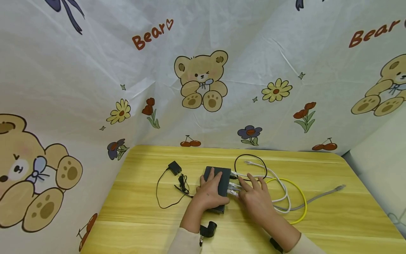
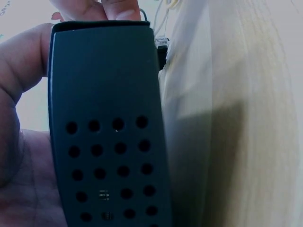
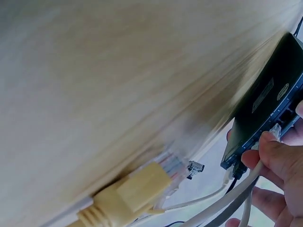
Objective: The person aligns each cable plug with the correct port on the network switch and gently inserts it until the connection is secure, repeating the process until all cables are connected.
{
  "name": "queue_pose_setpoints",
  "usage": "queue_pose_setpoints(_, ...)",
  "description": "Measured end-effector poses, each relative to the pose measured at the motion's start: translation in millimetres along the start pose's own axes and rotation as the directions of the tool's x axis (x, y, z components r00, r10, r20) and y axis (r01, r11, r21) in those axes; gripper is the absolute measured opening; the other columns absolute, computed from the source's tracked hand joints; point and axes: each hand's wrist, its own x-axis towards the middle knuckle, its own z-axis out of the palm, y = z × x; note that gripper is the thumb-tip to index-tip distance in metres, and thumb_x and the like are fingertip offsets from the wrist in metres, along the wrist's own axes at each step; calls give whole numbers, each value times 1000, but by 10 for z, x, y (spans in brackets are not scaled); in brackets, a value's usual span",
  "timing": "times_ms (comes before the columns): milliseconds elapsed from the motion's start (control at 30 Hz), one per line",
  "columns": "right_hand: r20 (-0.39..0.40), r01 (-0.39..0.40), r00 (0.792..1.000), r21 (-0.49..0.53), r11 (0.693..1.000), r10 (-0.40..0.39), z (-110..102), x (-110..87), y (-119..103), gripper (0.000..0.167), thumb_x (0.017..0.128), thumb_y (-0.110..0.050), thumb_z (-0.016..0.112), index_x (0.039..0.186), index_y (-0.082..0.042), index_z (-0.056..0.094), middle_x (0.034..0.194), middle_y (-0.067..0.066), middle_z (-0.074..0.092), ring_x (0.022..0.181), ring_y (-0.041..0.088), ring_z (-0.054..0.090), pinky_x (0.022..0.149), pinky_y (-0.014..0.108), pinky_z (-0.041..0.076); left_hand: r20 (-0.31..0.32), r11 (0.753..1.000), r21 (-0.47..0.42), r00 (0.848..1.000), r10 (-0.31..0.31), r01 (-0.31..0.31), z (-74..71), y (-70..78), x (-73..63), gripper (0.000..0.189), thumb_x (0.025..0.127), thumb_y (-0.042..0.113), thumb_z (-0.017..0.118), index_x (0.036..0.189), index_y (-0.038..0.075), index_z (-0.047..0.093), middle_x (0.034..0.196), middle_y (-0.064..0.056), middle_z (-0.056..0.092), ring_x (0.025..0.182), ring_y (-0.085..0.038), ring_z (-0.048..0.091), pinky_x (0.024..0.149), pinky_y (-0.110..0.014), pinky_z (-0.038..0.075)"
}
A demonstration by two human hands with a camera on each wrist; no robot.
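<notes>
A black network switch [image 1: 224, 176] with round vent holes on its side lies in the middle of the table. My left hand [image 1: 209, 192] grips it from above, fingers over the top; the left wrist view shows the perforated side of the switch [image 2: 104, 85] close up. At the port side, my right hand [image 1: 257, 201] pinches a white network cable [image 3: 222, 201] near its clear plug [image 3: 275, 130], which is at a port. Whether that plug is fully seated, I cannot tell. Other plugs sit along the same side. A yellow cable's plug [image 3: 142, 187] hangs loose near the right wrist camera.
Left of the switch lies a black power adapter [image 1: 174, 168] with a thin cord. A black plug piece [image 1: 209, 229] is by the left forearm, another dark item [image 1: 276, 244] by the right. Yellow [image 1: 305, 197] and grey [image 1: 323, 194] cables coil to the right. A printed curtain stands behind.
</notes>
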Motion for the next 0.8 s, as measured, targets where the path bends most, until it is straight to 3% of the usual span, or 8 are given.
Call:
queue_pose_setpoints(267, 45, 25, 999, -6, 1000, -25, -27, 38, -41, 13, 71, -25, 88, 70, -18, 76, 120, 9, 72, 117, 43, 61, 92, 69, 44, 5, 1000, 26, 1000, 4, -4, 10, -6, 3, 100, 73, 34, 80, 159, 24, 30, 168, -6, 6, 147, -57, 0, 101, -80, 19)
queue_pose_setpoints(800, 31, 19, 999, 71, 997, -21, 30, 73, 3, 15, 70, -26, 89, 67, -20, 75, 117, 5, 70, 121, 38, 59, 93, 67, 44, 23, 998, 67, 1000, -6, 4, 41, 12, -5, 100, 74, 36, 79, 159, 26, 28, 168, -6, 1, 147, -56, -4, 105, -76, 18)
